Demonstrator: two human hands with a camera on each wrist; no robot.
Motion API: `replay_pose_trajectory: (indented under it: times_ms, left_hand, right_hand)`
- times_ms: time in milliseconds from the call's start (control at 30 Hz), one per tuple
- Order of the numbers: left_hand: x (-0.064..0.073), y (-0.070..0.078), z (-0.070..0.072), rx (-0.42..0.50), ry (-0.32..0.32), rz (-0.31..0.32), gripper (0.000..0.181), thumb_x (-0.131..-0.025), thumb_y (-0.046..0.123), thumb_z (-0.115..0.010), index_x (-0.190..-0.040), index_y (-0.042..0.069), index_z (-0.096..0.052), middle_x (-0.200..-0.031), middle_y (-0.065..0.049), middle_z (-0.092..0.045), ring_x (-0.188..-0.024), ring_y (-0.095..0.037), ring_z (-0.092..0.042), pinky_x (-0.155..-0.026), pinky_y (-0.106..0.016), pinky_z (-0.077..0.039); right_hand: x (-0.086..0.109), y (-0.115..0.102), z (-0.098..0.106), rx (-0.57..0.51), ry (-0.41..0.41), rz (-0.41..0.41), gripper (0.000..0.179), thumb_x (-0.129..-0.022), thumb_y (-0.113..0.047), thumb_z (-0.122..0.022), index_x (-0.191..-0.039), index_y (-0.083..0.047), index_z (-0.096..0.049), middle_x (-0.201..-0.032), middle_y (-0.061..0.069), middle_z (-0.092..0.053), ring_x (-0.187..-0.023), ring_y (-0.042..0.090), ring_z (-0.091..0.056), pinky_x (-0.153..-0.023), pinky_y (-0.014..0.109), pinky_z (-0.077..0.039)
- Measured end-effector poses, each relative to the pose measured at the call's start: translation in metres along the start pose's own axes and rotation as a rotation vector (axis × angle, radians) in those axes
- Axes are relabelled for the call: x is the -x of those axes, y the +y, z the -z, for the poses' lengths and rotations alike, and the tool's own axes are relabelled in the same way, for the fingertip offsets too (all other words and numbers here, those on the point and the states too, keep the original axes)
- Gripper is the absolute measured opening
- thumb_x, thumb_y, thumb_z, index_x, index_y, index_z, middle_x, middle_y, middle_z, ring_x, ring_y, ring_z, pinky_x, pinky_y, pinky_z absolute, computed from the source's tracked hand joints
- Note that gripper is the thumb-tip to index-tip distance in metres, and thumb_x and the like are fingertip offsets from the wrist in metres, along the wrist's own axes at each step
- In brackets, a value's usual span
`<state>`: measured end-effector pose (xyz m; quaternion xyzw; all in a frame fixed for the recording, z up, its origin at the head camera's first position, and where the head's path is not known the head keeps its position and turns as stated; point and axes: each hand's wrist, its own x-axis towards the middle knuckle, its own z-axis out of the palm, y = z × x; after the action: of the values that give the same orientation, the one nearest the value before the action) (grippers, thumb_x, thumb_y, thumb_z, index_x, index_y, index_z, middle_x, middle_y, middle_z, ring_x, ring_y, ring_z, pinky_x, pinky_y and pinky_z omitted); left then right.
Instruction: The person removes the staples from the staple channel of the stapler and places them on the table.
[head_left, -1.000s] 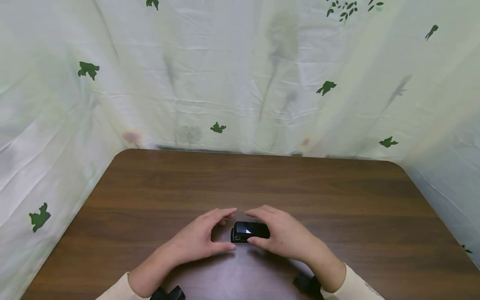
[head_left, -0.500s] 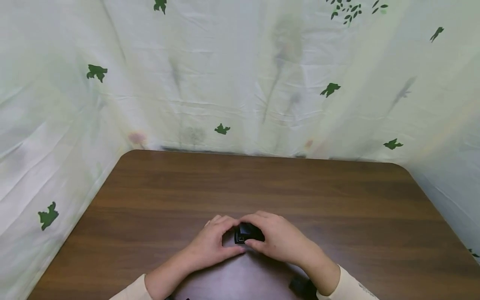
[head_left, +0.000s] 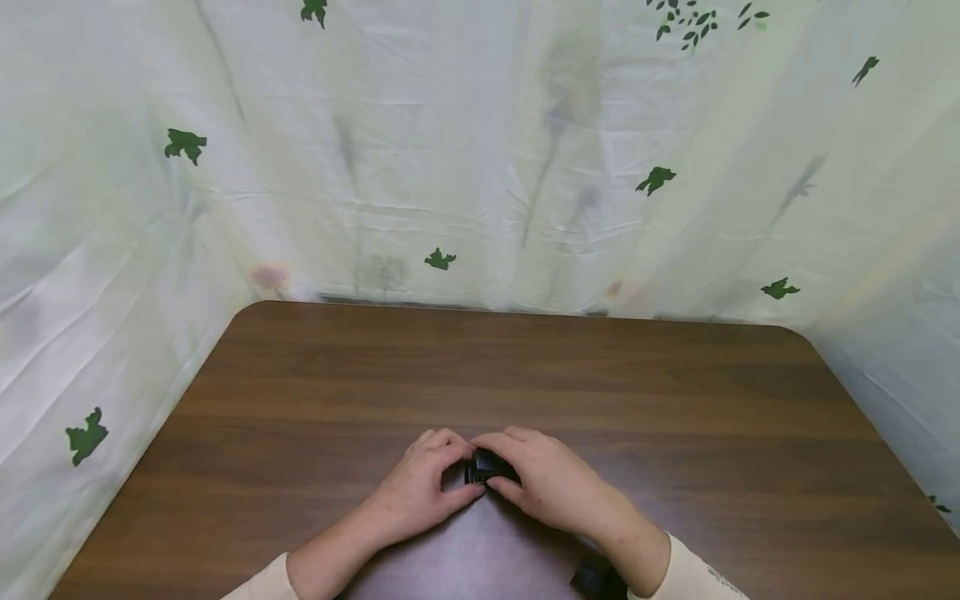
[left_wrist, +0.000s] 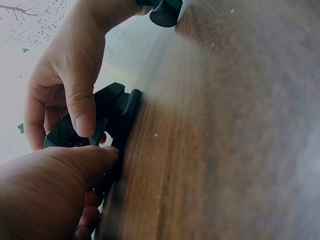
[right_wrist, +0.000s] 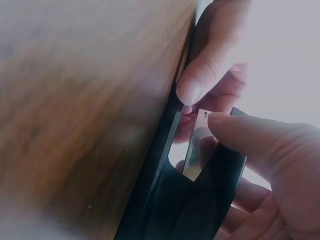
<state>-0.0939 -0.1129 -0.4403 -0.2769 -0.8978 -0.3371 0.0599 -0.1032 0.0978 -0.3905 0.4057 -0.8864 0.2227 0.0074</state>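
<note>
A black stapler (head_left: 493,465) rests on the brown table in front of me, its left end between my two hands. My right hand (head_left: 551,482) pinches its top cover, thumb on the near side and fingers on the far side. That cover stands raised from the base in the right wrist view, and a shiny metal strip (right_wrist: 197,145) shows in the gap. With thumb and fingers my left hand (head_left: 427,483) grips the base at its left end; in the left wrist view the thumb lies at the base's edge (left_wrist: 131,115). Much of the stapler is hidden behind fingers.
The wooden table (head_left: 525,367) has rounded far corners. White cloth (head_left: 480,150) with green leaf prints hangs behind it and along both sides. A black wrist-worn device (head_left: 597,578) sits under the right wrist, close to the tabletop.
My left hand has moved right and closed on the stapler's left end. The right hand has shifted slightly left along the stapler, and the top cover has risen from the base.
</note>
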Motion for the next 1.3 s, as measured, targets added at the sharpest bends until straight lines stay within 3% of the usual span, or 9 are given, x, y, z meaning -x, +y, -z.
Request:
replay_pose_trajectory:
  times_ms: [667,1067,1300]
  left_hand:
    - [-0.002,0.005,0.004,-0.014,-0.014,0.052,0.029,-0.076,0.04,-0.075,-0.096,0.021,-0.067,-0.095,0.014,-0.052,-0.091,-0.004,-0.044,-0.079,-0.03,-0.041]
    - [-0.001,0.005,0.002,-0.008,-0.02,0.063,0.03,-0.076,0.038,-0.075,-0.099,0.023,-0.066,-0.096,0.014,-0.052,-0.091,-0.004,-0.044,-0.078,-0.03,-0.041]
    - [-0.001,0.006,0.001,-0.011,-0.017,0.062,0.03,-0.076,0.038,-0.075,-0.1,0.023,-0.066,-0.095,0.014,-0.052,-0.091,-0.004,-0.044,-0.077,-0.03,-0.041]
  right_hand:
    - [0.001,0.001,0.004,0.077,0.054,0.035,0.04,-0.082,-0.026,-0.071,-0.119,-0.021,-0.057,-0.103,-0.009,-0.055,-0.093,0.006,-0.051,-0.082,0.028,-0.044]
    - [0.004,0.002,0.011,0.052,0.113,0.072,0.038,-0.08,-0.024,-0.073,-0.115,-0.022,-0.057,-0.099,-0.01,-0.056,-0.089,0.004,-0.05,-0.077,0.025,-0.045]
    - [0.004,0.004,0.013,0.044,0.108,0.069,0.038,-0.08,-0.026,-0.073,-0.114,-0.023,-0.056,-0.098,-0.011,-0.055,-0.088,0.003,-0.048,-0.076,0.024,-0.044]
